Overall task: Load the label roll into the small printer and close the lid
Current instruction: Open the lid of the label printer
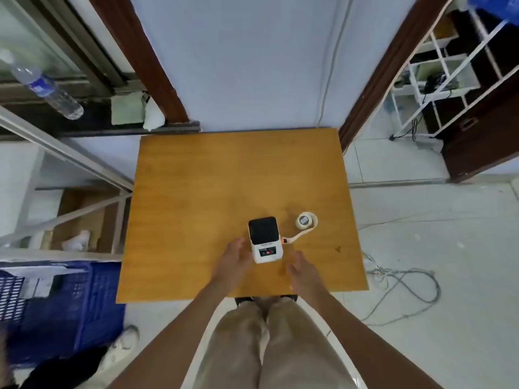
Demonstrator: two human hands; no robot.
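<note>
A small white printer [265,240] with a dark lid stands on the wooden table [213,186], near its front edge; the lid is down. A white label roll [305,220] lies on the table to the printer's right, and a strip of its tape trails back toward the printer's side. My left hand [234,256] hovers just left of the printer, fingers apart, perhaps brushing its side. My right hand [302,269] is in front of and right of the printer, fingers spread, holding nothing.
A blue plastic crate [61,304] sits on the floor at the left. Loose grey cables [401,282] lie on the tiles to the right. A water bottle [45,88] lies on the ledge at far left. White wire shelving [438,68] stands at far right.
</note>
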